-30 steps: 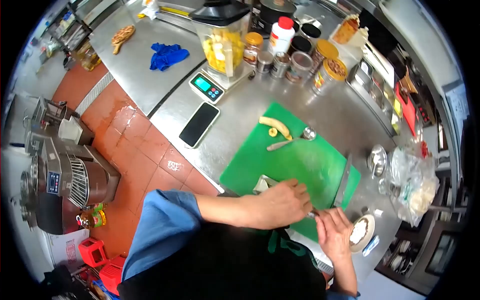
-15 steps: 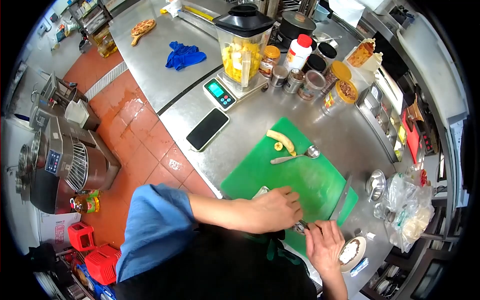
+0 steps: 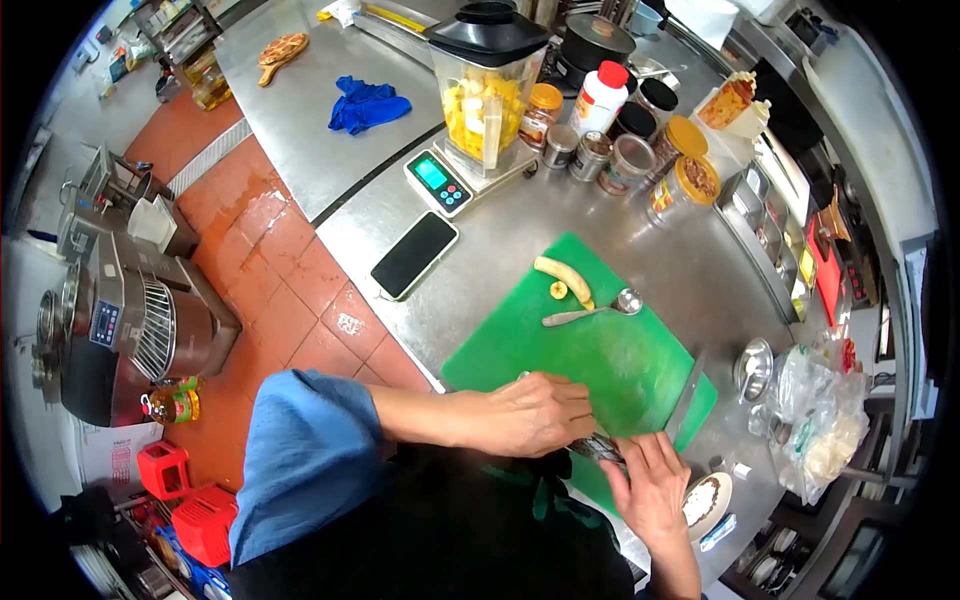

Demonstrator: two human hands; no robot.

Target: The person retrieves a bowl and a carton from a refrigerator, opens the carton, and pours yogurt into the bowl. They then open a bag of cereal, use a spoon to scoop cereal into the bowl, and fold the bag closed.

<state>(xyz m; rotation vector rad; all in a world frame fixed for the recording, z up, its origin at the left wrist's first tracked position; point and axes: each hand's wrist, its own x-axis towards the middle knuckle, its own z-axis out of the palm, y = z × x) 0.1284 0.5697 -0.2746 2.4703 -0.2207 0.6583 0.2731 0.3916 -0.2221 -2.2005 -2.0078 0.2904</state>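
Note:
My left hand [image 3: 540, 415] is closed, fingers curled downward over the near part of the green cutting board [image 3: 610, 360]. My right hand [image 3: 650, 485] faces it at the board's near right edge, fingers also bent inward. Between the two hands a dark, shiny, crinkled packet [image 3: 597, 450] shows in part; both hands appear to grip it, and the rest is hidden. On the board lie a peeled banana [image 3: 565, 279], a banana slice [image 3: 557, 290], a metal spoon [image 3: 590, 309] and a knife [image 3: 685, 400]. A small bowl [image 3: 708, 503] with white and brown contents sits beside my right hand.
A blender jug [image 3: 487, 100] of yellow chunks stands on a digital scale [image 3: 438, 183]. Near these are a phone [image 3: 415, 255], a blue cloth [image 3: 367, 106] and several jars [image 3: 628, 162]. A metal bowl [image 3: 752, 371] and plastic bags [image 3: 825, 420] are at the right.
My left hand has shifted slightly left and up, away from my right hand. More of the crinkled packet shows between them.

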